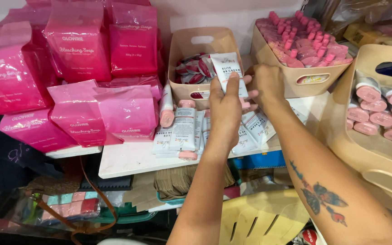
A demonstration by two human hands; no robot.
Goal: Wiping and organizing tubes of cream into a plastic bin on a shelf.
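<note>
White cream tube (227, 68) is what I'm watching here, it's being held up over the shelf, right in front of the small beige basket (182, 50) that's sitting at the back with dark red sachets (195, 72) piled in it. The left hand (225, 106) is wrapping around the tube's lower part, thumb pressing up along its front, so that's a closed grip on it. The right hand (266, 84) is sitting just beside it, fingertips touching the tube's right edge, but I honestly cannot tell if it's really gripping or just resting against it. Under the hands, more white tubes with pink caps (182, 131) are lying flat in a loose heap on the white shelf (128, 159). Off to the left, bright pink pouches (75, 41) are standing and leaning in stacks. Behind the right hand a bigger beige bin (296, 77) is holding pink pump bottles (302, 41), and near the right edge another beige basket (341, 131) is carrying pink-capped jars (377, 113).
</note>
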